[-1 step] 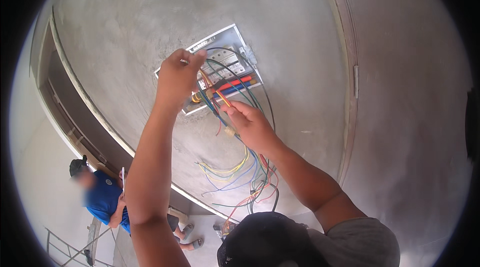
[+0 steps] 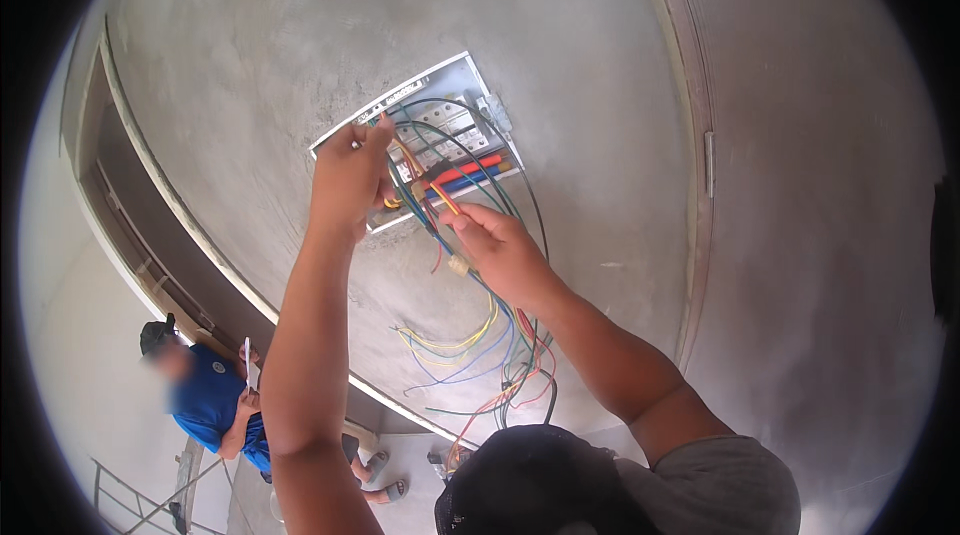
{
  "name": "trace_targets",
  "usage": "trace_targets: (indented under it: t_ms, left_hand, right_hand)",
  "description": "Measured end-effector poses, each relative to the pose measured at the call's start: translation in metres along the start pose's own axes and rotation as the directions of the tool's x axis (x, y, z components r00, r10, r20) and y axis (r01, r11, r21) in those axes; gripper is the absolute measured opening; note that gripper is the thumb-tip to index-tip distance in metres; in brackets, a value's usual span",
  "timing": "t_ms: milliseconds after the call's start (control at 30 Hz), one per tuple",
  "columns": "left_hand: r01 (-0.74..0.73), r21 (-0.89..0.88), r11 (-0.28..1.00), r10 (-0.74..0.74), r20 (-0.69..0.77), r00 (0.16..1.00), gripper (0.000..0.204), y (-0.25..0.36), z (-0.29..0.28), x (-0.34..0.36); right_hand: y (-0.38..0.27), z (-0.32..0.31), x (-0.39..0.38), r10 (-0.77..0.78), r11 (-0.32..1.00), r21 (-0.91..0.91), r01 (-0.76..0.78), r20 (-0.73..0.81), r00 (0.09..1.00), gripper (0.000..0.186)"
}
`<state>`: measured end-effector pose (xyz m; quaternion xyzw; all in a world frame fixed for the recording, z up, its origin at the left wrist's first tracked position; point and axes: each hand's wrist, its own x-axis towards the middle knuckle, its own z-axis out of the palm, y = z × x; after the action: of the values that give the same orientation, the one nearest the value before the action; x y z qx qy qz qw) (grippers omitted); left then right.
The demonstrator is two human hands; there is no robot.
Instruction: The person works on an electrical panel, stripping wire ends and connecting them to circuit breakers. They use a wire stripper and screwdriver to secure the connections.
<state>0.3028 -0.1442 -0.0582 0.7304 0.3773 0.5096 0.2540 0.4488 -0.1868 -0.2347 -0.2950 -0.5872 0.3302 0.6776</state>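
A white-framed breaker box [image 2: 440,68] is set into the grey wall, with a row of white breakers [image 2: 455,125] inside. My left hand [image 2: 350,180] is at the box's left side, closed with thumb and fingers pinched on thin wires [image 2: 402,150]; their ends are mostly hidden by the fingers. Lower right of it, my right hand [image 2: 500,250] pinches a yellow and a red wire [image 2: 445,199] between thumb and forefinger. Behind these wires, thick red [image 2: 470,169] and blue cables [image 2: 493,172] cross the lower part of the box. Black wires [image 2: 505,130] loop out over its right side.
Loose yellow, blue, red and green wires [image 2: 510,335] hang down the wall below the box. A person in a blue shirt [image 2: 212,390] stands at lower left holding a white sheet [image 2: 248,360], near a doorway [image 2: 135,170] and a metal frame [image 2: 135,505]. Another door frame [image 2: 703,165] stands at right.
My left hand has shifted slightly down and left, uncovering more of the box's top edge and breakers. My right hand stays almost still. The other person's sheet has tilted a little.
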Motion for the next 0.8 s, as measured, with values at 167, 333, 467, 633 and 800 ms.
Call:
trace_targets:
  t_ms: [167,333,467,633,800]
  left_hand:
    - [0.407,-0.656,0.636,-0.137,0.423,0.896,0.038,-0.077,0.008,-0.017]
    - [0.55,-0.83,0.087,0.321,0.546,0.773,0.046,-0.116,0.031,-0.002]
    - [0.515,-0.843,0.154,0.317,0.536,0.783,0.035,-0.121,0.045,0.0]
    - [0.361,-0.708,0.607,0.158,0.552,0.819,0.023,-0.111,0.032,0.0]
    - [0.284,-0.518,0.807,0.057,0.546,0.836,0.019,-0.102,0.017,0.007]
  right_hand:
    - [-0.014,0.0,0.004,0.198,0.874,0.419,-0.246,0.156,0.968,0.034]
    - [-0.013,-0.004,0.004,0.212,0.747,0.583,-0.318,0.245,0.946,0.031]
    - [-0.01,-0.016,0.004,0.212,0.699,0.633,-0.334,0.262,0.941,0.029]
    - [-0.011,-0.027,0.004,0.257,0.661,0.647,-0.381,0.283,0.924,0.03]
    - [-0.011,-0.03,0.005,0.292,0.637,0.65,-0.414,0.294,0.91,0.036]
